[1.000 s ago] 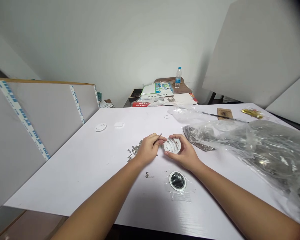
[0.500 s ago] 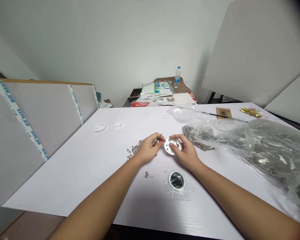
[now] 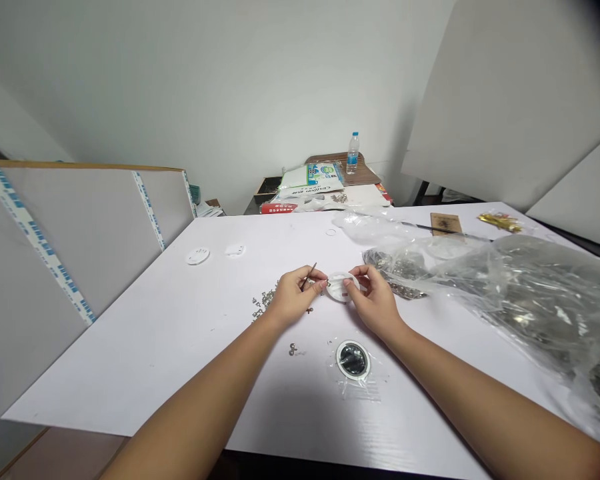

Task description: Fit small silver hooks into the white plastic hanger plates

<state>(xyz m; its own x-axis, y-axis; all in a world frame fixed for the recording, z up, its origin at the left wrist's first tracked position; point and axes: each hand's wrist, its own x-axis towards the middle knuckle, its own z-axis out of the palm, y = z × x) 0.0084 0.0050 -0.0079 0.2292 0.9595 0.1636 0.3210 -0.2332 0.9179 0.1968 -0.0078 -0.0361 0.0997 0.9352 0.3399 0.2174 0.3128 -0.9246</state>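
Observation:
My right hand [image 3: 375, 300] grips a small round white plastic disc [image 3: 339, 287], tilted so I see it nearly edge-on. My left hand [image 3: 294, 299] pinches a thin dark pin-like tool [image 3: 309, 275], and its fingertips meet the disc's left edge. Both hands hover just above the white table [image 3: 180, 347]. A pile of small metal clips [image 3: 264, 300] lies just left of my left hand. A single metal clip [image 3: 293, 349] and a round white ring with a dark centre [image 3: 353, 360], on a clear plastic sleeve, lie nearer to me.
A large crumpled clear plastic bag [image 3: 530, 293] holding metal parts covers the right of the table. Two white plastic pieces [image 3: 199, 255] lie at the far left. White boards [image 3: 80, 227] lean at the left edge. Behind the table are papers and a water bottle [image 3: 353, 153].
My right hand has turned the white disc from face-up to nearly edge-on and raised it slightly. My left hand stayed at its left edge with the thin tool.

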